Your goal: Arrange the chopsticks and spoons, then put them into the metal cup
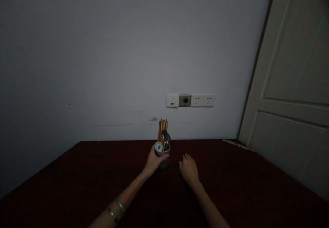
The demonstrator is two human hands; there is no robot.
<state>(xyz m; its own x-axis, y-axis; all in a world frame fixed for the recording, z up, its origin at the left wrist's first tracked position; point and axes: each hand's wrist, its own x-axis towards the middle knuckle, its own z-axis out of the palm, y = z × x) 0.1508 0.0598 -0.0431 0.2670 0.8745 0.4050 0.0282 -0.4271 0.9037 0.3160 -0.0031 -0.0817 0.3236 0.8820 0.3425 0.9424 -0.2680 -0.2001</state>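
Observation:
A grey utensil cup stands on the dark red table near its far edge. In the cup are several wooden chopsticks, metal spoons and a white ceramic spoon with a blue mark. My left hand is wrapped round the cup's left side, thumb across its front. My right hand lies flat on the table just right of the cup, fingers stretched out, holding nothing. Bracelets circle my left wrist.
A pale wall rises behind the table, with a strip of sockets and a switch above the cup. A cream door stands at the right, close to the table's right corner.

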